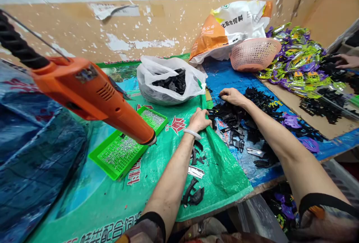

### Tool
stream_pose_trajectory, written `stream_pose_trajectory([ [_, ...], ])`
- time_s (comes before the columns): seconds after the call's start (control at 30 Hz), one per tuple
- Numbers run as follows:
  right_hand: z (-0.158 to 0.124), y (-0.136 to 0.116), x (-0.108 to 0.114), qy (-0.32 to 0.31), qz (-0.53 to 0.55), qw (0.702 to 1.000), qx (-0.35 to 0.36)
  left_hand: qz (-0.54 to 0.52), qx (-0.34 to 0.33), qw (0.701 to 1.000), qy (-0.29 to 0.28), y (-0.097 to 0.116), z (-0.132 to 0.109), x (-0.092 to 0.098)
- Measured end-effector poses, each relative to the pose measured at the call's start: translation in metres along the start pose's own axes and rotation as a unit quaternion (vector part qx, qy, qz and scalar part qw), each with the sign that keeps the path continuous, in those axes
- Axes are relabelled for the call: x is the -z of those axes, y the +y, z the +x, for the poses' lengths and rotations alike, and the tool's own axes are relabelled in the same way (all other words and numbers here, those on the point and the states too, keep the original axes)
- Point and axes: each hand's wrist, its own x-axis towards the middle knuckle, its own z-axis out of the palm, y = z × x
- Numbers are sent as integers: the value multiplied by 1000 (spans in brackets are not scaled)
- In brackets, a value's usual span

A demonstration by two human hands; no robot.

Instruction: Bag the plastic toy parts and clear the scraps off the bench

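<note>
Black plastic parts (238,117) heaped on blue sheet mid-table | left hand (198,119) fingers curled down at pile's left edge, grip unclear | right hand (232,96) fingers bent onto pile top, hold unclear | orange tool (92,95) hangs over green tray (112,162)

Glossy woven-plastic sheet (168,149); matt black plastic parts (238,123); orange plastic heat gun (92,93).

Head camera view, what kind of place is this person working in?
Probably a small workshop for hand assembly of plastic parts. Both hands, left hand and right hand, sort through a heap of black plastic pieces, an orange power tool hangs over a green tray, and woven sacking covers the bench.
</note>
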Motion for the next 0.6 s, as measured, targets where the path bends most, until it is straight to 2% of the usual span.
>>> stream_pose_trajectory([
  [0.13, -22, -10, -10, -55, -126, 988, 73, 7, 1, 1000, 0, 5, -2, -2],
  [0.23, -34, -25, -21, -73, -186, 972, 125, -4, -6, 1000, 13, 3, -1, -4],
  [0.37, -42, -43, -28, -116, -234, 956, 131, -39, -33, 998, 26, -7, 5, -5],
  [0.5, -40, -57, -31, -155, -237, 949, 137, -125, -84, 988, 25, -22, 13, -1],
  [0.6, -36, -64, -38, -139, -254, 950, 118, -171, -80, 982, 15, -29, 16, 2],
])
